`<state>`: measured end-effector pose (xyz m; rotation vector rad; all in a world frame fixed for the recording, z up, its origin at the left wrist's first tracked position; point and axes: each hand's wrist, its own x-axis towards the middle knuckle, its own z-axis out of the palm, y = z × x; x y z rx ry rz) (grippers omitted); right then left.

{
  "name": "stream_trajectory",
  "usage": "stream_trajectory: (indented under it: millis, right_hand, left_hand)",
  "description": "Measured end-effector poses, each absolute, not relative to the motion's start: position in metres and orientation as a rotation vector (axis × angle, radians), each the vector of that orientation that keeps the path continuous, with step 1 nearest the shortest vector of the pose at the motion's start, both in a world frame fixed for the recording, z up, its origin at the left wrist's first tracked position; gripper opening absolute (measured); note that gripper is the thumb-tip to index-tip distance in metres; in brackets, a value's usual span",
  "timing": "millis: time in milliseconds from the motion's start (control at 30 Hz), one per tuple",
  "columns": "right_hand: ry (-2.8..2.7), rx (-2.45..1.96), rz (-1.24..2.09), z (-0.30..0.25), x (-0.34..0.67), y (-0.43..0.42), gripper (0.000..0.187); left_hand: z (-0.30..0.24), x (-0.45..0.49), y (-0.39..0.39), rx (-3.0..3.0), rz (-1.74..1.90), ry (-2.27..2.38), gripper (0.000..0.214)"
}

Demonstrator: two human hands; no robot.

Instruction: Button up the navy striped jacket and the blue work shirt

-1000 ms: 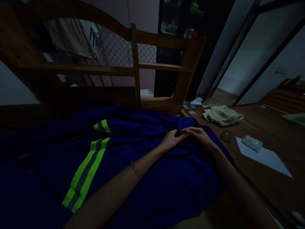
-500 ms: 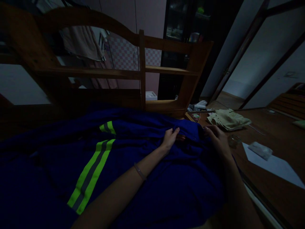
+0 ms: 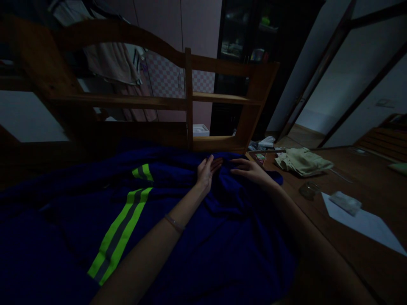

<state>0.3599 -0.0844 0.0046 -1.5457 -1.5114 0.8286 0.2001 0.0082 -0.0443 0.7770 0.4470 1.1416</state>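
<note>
A dark blue work garment [image 3: 190, 245] with yellow-green and grey reflective stripes lies spread out before me, wrinkled along its far side. My left hand [image 3: 205, 174] rests on its upper part, thumb up and fingers stretched out against a raised fold. Just to the right, my right hand [image 3: 251, 171] reaches in over the bunched cloth, its fingers extended leftward and slightly apart. Between both hands the fabric is gathered into a hump. Whether the garment is a jacket or a coverall I cannot tell.
A wooden rail frame [image 3: 189, 101] stands behind the garment. On the brown tabletop [image 3: 337, 237] at right are folded beige cloth [image 3: 302, 161], a glass jar [image 3: 309, 190], a white sheet [image 3: 365, 222] and a pale packet [image 3: 345, 202]. Clothes [image 3: 111, 63] hang behind.
Both hands have moved left along the garment. My right hand has left the right-hand edge, its fingers now stretched over the cloth near my left hand. The fabric there is more bunched.
</note>
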Motion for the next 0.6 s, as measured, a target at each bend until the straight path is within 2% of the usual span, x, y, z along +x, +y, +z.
stream_trajectory:
  millis: [167,300,367,467,600]
  right_hand:
    - [-1.37,-1.39,0.809,-0.02,0.327,-0.063,0.047]
    - [-1.438,-1.272,0.661,-0.024,0.311,-0.072,0.032]
    - [-1.493,-1.232,0.653,-0.019,0.306,-0.079,0.036]
    - [-1.61,-1.189,0.687,-0.012,0.293,-0.091,0.052]
    - [-1.799,-1.206,0.541,-0.012,0.271,-0.103,0.056]
  left_hand:
    - [-0.039,0.196,0.01,1.008,1.264,0.6,0.042]
    - [-0.032,0.18,-0.002,1.303,1.336,0.669,0.053]
    - [-0.028,0.16,-0.015,1.396,1.287,0.636,0.067]
    - [-0.024,0.125,-0.039,1.477,1.206,0.623,0.085]
    - [-0.028,0.094,-0.059,1.457,1.119,0.693,0.081]
